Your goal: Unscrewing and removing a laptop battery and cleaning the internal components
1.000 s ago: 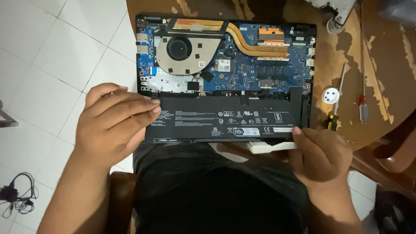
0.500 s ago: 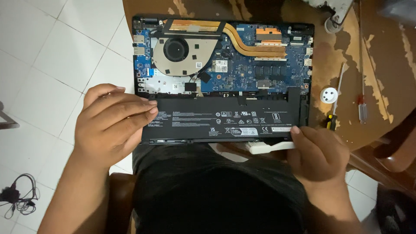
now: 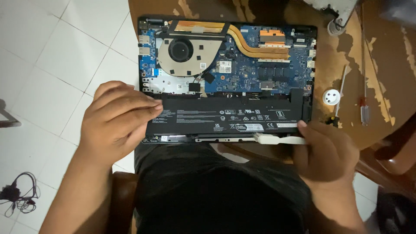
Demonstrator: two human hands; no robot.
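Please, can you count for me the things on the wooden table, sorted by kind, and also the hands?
Opened laptop: 1
White pry tool: 1
Screwdrivers: 2
White round cap: 1
Hands, left hand and right hand: 2
Total: 7

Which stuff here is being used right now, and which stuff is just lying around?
In use:
- opened laptop, underside showing
- its black battery, left hand resting on it
- white plastic pry tool, held by right hand

Lying about:
- screwdrivers on the wooden table
- small white round cap
- tangled black cable on the floor
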